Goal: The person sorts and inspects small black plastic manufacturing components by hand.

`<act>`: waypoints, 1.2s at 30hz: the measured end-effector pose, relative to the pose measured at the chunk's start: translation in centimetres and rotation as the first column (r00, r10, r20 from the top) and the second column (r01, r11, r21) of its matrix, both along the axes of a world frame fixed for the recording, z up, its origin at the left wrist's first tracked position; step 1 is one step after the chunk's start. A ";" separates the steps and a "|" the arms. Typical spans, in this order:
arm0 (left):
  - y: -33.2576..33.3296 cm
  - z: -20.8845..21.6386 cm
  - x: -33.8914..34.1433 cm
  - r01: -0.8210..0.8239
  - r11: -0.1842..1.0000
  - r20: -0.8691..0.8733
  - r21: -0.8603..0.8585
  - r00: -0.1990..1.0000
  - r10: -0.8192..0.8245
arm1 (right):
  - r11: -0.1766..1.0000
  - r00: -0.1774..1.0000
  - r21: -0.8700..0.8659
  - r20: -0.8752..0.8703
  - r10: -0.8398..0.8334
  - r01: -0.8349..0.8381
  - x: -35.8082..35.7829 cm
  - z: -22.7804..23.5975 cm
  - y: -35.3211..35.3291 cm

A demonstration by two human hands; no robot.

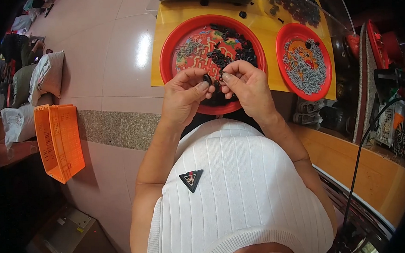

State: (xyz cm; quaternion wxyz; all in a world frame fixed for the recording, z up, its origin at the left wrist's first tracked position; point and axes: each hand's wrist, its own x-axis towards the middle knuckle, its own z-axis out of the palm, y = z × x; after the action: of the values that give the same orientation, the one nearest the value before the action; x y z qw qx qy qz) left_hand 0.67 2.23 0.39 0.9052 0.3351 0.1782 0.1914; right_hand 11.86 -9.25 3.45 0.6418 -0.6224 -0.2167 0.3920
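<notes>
Both my hands meet over the near half of a round red tray (166, 52). My left hand (181, 97) is closed, pinching a small black rounded part (207, 79) between thumb and forefinger. My right hand (253, 91) is closed too, its thumb and forefinger pressed together on something too small to make out. Between the fingertips of the two hands there is more black, partly hidden. Inside the tray, small black parts (245, 49) are heaped on the right side, and a loose pile of silvery screws (187, 49) lies at the left.
To the right, a smaller red tray (280, 52) holds many grey screws (307, 76). Both trays rest on a yellow tabletop (159, 31). Clear bins of black parts (292, 2) stand at the back. An orange crate (59, 142) is on the floor at left; a black cable (354, 177) hangs at right.
</notes>
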 end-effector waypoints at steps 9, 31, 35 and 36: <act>0.0 -0.5 -0.3 0.025 0.999 0.000 0.025 1.000 -0.025 | 0.996 1.000 -0.089 0.014 0.014 -0.013 -0.1 0.6 0.1; -0.6 -0.2 -0.1 0.041 0.988 -0.026 0.150 0.999 -0.037 | 0.987 0.998 -0.149 0.038 0.059 -0.052 -0.1 0.3 0.1; -0.7 0.0 0.0 0.048 0.984 -0.051 0.174 0.998 -0.039 | 0.985 0.997 -0.158 0.030 0.070 -0.064 -0.1 0.5 0.1; -0.7 0.0 0.0 0.047 0.984 -0.051 0.174 0.998 -0.039 | 0.985 0.997 -0.158 0.027 0.071 -0.066 -0.1 0.5 0.1</act>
State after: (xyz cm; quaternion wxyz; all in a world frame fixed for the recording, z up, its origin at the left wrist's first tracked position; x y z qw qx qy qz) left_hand 0.65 1.49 0.41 0.8716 0.4217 0.1748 0.1786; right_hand 11.77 -9.15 3.93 0.5735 -0.6694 -0.2171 0.4194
